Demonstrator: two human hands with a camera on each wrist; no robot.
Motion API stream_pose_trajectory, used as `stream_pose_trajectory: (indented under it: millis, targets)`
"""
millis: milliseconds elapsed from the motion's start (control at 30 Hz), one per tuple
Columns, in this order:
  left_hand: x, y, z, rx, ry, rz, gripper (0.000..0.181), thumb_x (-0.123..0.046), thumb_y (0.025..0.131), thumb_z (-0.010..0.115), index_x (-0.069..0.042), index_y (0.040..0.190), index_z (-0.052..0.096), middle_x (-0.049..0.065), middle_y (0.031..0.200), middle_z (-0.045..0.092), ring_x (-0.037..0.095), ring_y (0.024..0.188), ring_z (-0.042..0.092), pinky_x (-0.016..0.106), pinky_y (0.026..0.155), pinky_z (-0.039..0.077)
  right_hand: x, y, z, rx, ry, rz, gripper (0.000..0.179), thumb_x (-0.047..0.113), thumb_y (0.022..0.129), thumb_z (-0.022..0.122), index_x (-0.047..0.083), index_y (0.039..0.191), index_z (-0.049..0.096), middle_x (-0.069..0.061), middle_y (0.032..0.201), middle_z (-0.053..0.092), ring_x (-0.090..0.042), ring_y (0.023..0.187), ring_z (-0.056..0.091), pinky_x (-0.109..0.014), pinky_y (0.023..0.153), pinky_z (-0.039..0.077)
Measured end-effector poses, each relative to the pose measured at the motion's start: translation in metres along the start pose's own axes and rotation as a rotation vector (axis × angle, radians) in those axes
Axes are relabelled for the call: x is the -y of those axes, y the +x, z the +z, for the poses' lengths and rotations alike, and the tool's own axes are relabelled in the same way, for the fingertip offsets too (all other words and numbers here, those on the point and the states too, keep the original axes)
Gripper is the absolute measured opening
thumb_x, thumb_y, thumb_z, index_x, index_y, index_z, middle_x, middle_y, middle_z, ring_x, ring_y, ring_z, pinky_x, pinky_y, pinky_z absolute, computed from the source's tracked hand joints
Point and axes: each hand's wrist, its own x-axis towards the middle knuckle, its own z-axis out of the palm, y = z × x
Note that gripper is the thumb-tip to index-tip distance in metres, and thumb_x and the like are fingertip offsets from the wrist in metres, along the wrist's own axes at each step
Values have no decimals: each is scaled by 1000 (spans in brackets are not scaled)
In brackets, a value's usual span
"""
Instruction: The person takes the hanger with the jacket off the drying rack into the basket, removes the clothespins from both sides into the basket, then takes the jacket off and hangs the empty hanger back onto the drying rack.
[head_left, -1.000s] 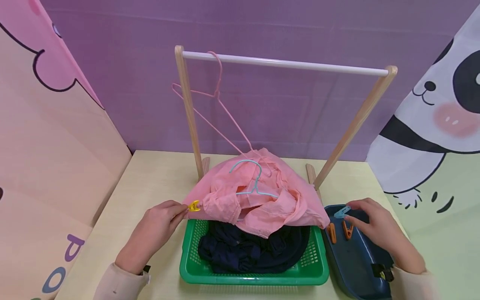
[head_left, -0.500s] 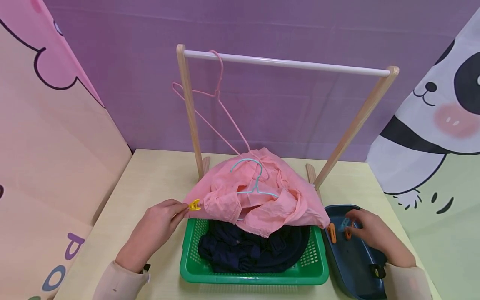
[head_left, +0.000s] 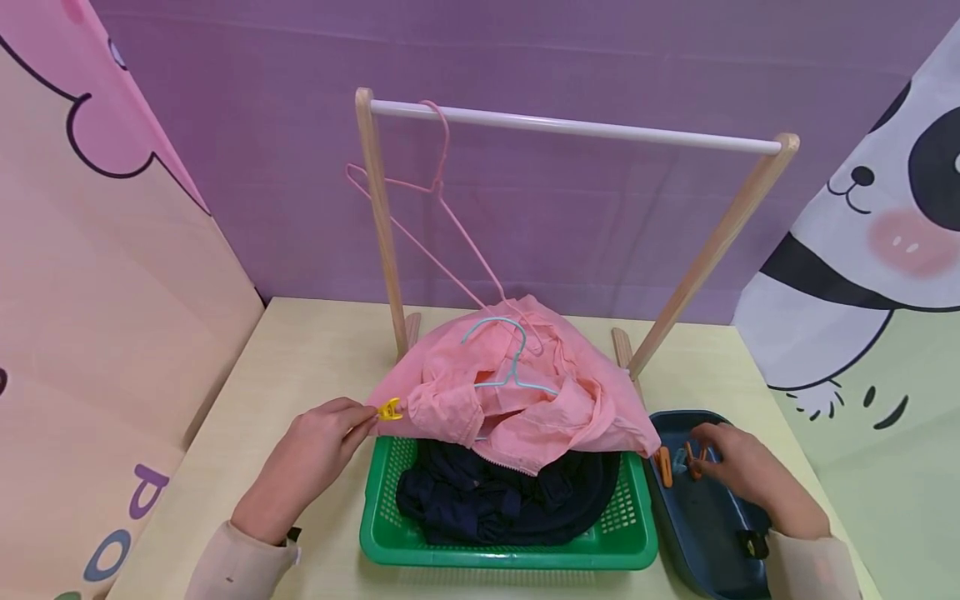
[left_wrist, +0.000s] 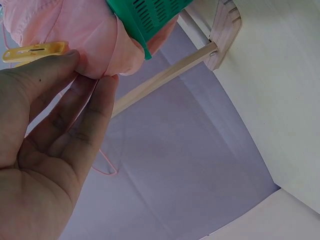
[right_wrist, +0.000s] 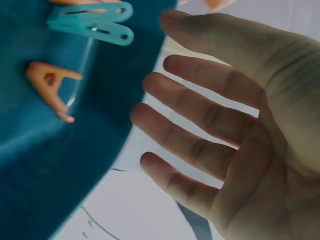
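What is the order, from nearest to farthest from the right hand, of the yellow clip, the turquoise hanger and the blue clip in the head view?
From the right hand:
1. Blue clip, just left of it, in the dark tray.
2. Turquoise hanger, farther left, its hook visible over the pink garment.
3. Yellow clip, farthest left, at the garment's left edge.

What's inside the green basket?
Dark cloth is in the basket. The pink jacket hides the back part, so I can't see what's there.

Left hand [head_left: 318, 446] pinches while the right hand [head_left: 748, 468] hangs loosely spread
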Motion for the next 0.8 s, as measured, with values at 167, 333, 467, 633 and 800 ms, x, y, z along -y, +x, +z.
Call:
stream_pose_trajectory:
  millis: [167,333,467,633,800]
  targets:
    - [1,-1,0,-6,0,9,25,-3,81,83,-3,105,78,5,96,72,20,83,70,36,72,59,22,-7,-10,-114,-46,-49,33,11,84,80,-5,111,67,-14,97,67,-30,84,64,-48,73,57]
    - [1,-1,0,-15,-8,20,25,-3,80,83,-3,104,78,5,96,72,20,82,70,36,71,59,59,-14,-26,-244,-65,-113,36,14,85,81,-2,115,68,-16,105,68,-31,89,66,-49,76,58]
    - [1,-1,1,-18,-16,27,25,-3,80,83,-3,104,78,5,96,72,20,83,70,36,71,60,93,-16,-36,-376,-97,-223,36,19,83,84,3,113,71,-11,103,69,-27,89,67,-45,73,59]
    - [2,-1,2,-22,-11,25,25,-3,80,83,-3,104,78,5,95,72,20,82,70,35,70,59,129,-9,-39,-494,-70,-445,37,41,92,72,9,110,73,-4,101,70,-20,87,67,-38,68,60]
    - [2,-1,0,-8,-7,3,25,-5,81,83,-4,105,78,5,96,72,20,82,70,36,71,59,161,7,-34,-514,-27,-603,54,56,101,46,9,111,72,-2,97,70,-16,80,67,-36,68,60]
